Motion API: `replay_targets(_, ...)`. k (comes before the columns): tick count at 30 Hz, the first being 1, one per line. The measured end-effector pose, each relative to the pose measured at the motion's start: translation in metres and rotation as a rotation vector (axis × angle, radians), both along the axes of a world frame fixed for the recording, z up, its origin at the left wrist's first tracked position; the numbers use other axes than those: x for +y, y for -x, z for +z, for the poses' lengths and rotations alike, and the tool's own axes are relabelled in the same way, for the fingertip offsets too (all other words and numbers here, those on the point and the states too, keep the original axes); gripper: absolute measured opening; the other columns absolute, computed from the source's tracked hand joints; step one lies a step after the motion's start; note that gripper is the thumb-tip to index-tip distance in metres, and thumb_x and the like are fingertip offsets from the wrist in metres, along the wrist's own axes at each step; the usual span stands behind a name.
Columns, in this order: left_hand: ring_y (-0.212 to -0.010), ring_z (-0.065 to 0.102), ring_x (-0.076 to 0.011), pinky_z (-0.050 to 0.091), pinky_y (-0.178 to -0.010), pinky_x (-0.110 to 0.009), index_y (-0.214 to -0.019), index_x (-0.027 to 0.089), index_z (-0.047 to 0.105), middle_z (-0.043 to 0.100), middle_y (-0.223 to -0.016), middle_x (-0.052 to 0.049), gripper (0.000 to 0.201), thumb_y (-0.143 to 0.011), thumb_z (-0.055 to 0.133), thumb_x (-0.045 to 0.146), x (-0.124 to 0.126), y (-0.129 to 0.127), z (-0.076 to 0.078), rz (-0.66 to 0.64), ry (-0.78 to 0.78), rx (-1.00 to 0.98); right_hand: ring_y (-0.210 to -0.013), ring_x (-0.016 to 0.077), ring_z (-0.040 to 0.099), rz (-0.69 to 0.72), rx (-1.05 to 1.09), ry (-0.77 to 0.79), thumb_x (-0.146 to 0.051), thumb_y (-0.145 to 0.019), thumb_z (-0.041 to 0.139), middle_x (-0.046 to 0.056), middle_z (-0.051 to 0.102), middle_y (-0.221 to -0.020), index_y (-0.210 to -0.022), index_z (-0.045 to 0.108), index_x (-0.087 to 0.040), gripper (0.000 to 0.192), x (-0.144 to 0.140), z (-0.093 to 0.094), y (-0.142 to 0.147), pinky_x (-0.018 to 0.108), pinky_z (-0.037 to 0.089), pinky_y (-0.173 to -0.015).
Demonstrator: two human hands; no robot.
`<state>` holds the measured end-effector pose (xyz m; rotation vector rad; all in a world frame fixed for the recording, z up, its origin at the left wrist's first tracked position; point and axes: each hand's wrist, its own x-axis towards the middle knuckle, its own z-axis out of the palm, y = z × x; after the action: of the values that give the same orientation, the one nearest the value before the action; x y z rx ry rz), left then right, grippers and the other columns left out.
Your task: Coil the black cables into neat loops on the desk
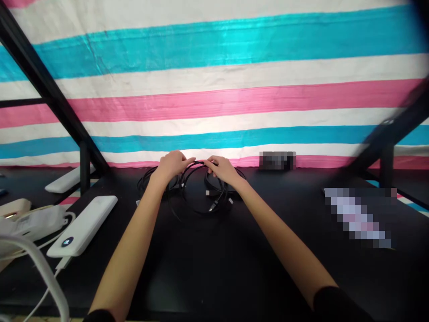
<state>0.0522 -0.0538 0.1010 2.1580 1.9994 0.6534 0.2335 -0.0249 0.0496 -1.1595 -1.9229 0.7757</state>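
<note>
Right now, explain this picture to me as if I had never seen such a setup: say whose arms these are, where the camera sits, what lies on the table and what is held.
There is no machine here. The one picture comes from a camera worn on a person's head, looking forward and down, so the two bare arms reaching away from you are that person's own.

The left hand and the right hand meet at the far side of a black table. Both grip a bundle of thin black cables, looped in coils, with small plugs hanging loose.

To the left lies a white power bank with a white cord plugged in, and a second white power bank lies farther back. A striped cloth in pink, blue and white hangs behind the table. Two blurred patches on the right cannot be read.
</note>
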Motion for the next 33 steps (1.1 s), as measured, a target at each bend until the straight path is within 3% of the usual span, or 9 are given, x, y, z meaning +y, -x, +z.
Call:
replay_targets(5,-0.044,0.044,-0.0153,0.024,-0.048,-0.026,-0.04,0.018,0.054,0.056,-0.046,-0.006,0.048,-0.076,0.061,0.049,0.012,0.011,-0.012,-0.013,0.011,-0.023,-0.043,0.0071,0.051,-0.028,-0.076,0.035,-0.032,-0.088,0.055,0.0,0.064,-0.062,-0.079,0.061,-0.016,0.019,0.005,-0.005,-0.015,0.019,0.036,-0.049)
replay_targets(9,-0.045,0.045,-0.0149,0.025,-0.049,-0.026,-0.044,0.017,0.054,0.055,-0.046,-0.005,0.05,-0.077,0.056,0.054,0.015,0.021,-0.011,-0.005,-0.027,-0.052,-0.044,0.0074,0.054,-0.077,-0.024,0.048,-0.027,-0.087,0.057,0.0,0.064,-0.061,-0.077,0.058,-0.017,0.015,0.009,0.0,-0.025,0.018,0.038,-0.048)
replay_targets(11,-0.043,0.045,-0.0141,0.027,-0.048,-0.025,-0.05,0.017,0.057,0.052,-0.042,-0.003,0.048,-0.077,0.054,0.056,0.014,0.028,-0.007,0.006,-0.095,-0.145,-0.044,0.0082,0.055,-0.113,0.055,0.042,-0.028,-0.09,0.053,0.0,0.064,-0.062,-0.081,0.054,-0.017,0.014,0.011,0.007,-0.031,0.019,0.04,-0.048)
replay_targets(16,-0.031,0.04,-0.0107,0.029,-0.042,-0.022,-0.057,0.017,0.057,0.034,-0.03,0.006,0.04,-0.072,0.06,0.053,0.008,0.047,0.012,0.081,-0.352,-0.59,-0.048,0.0093,0.059,-0.196,0.283,-0.042,-0.035,-0.095,0.041,-0.001,0.06,-0.066,-0.085,0.043,-0.02,0.019,0.011,0.031,-0.047,0.02,0.045,-0.048)
replay_targets(19,-0.029,0.034,-0.008,0.026,-0.038,-0.021,-0.058,0.017,0.056,0.033,-0.031,0.007,0.036,-0.072,0.062,0.05,0.003,0.055,0.024,0.178,-0.526,-0.802,-0.055,0.0113,0.063,-0.255,0.483,-0.09,-0.044,-0.094,0.04,0.0,0.061,-0.072,-0.086,0.039,-0.021,0.024,0.008,0.045,-0.055,0.021,0.048,-0.049)
replay_targets(22,-0.029,0.03,-0.0074,0.021,-0.036,-0.022,-0.057,0.018,0.053,0.03,-0.032,0.008,0.037,-0.073,0.062,0.05,-0.004,0.063,0.035,0.28,-0.732,-1.015,-0.051,0.0101,0.061,-0.314,0.714,-0.15,-0.052,-0.09,0.044,-0.001,0.06,-0.072,-0.085,0.04,-0.022,0.03,0.008,0.053,-0.065,0.021,0.05,-0.048)
replay_targets(25,-0.031,0.025,-0.0074,0.015,-0.035,-0.023,-0.055,0.019,0.051,0.027,-0.034,0.008,0.038,-0.072,0.064,0.051,-0.011,0.071,0.044,0.357,-0.907,-1.223,-0.044,0.0063,0.052,-0.418,0.793,-0.248,-0.047,-0.089,0.047,-0.002,0.057,-0.071,-0.084,0.048,-0.022,0.026,0.009,0.058,-0.079,0.018,0.042,-0.041)
replay_targets(30,-0.035,0.023,-0.0074,0.012,-0.037,-0.026,-0.053,0.02,0.049,0.025,-0.037,0.008,0.037,-0.075,0.064,0.045,-0.021,0.073,0.053,0.421,-1.032,-1.362,-0.045,0.0049,0.046,-0.505,0.749,-0.332,-0.034,-0.086,0.054,-0.001,0.052,-0.068,-0.082,0.062,-0.019,0.018,0.006,0.064,-0.1,0.018,0.033,-0.039)
replay_targets(33,-0.035,0.022,-0.0069,0.012,-0.038,-0.025,-0.053,0.018,0.05,0.027,-0.036,0.009,0.038,-0.072,0.066,0.047,-0.03,0.06,0.06,0.355,-1.091,-1.357,-0.046,0.0054,0.046,-0.51,0.785,-0.361,-0.036,-0.085,0.054,0.0,0.053,-0.069,-0.083,0.064,-0.018,0.02,-0.003,0.074,-0.1,0.02,0.034,-0.041)
